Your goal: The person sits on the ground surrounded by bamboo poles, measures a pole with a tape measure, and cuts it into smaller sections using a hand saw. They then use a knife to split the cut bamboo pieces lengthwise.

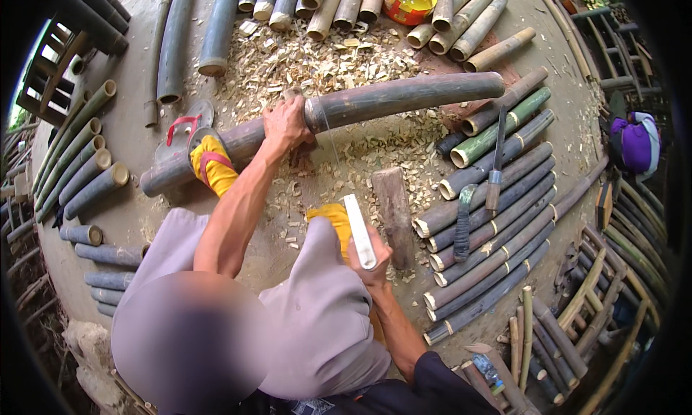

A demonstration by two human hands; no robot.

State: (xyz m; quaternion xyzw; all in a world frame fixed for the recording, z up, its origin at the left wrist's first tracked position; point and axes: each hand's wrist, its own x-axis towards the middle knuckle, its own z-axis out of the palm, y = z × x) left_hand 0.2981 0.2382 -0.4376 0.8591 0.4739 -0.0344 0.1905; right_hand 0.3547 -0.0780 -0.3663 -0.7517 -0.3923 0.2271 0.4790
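A long dark bamboo pole [404,98] lies across the ground on a bed of pale chips. My left hand [285,124] grips it near its middle, at a joint. My left foot, in a yellow sock and red-strapped sandal [209,162], rests against the pole's left part. My right hand [373,260] is near my right knee and is shut on a flat pale blade [359,231] that points up and away from me. A thick wooden block [395,214] lies on the chips just right of that hand.
Cut bamboo sections are stacked at right [497,220], along the top [339,0] and at left [79,162]. Two handled tools [494,166] lie on the right stack. A yellow and red tin [409,0] sits at top. A purple bag [636,142] is far right.
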